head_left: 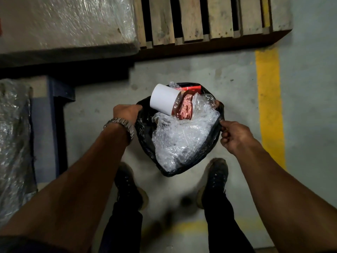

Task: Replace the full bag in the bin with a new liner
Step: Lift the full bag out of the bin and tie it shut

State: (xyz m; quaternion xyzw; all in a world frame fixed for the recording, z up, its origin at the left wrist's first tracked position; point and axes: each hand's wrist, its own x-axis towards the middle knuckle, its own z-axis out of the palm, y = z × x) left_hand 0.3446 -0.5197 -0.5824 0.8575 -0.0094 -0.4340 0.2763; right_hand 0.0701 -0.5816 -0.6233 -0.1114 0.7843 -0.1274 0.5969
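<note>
Bag [207, 150], one, black and stuffed, stands on the floor [228, 73] between two shoes [127, 181]. Left hand [125, 112] grips its left rim, fingers closed; right hand [235, 136] pinches the right rim. Inside: one white roll [163, 99], one red wrapper [186, 108], crumpled clear plastic [182, 139].

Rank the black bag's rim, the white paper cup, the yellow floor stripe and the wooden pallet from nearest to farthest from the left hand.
From the left hand:
1. Black bag's rim, gripped at the fingertips.
2. White paper cup, just right, atop the rubbish.
3. Wooden pallet, ahead along the top.
4. Yellow floor stripe, far right.
</note>
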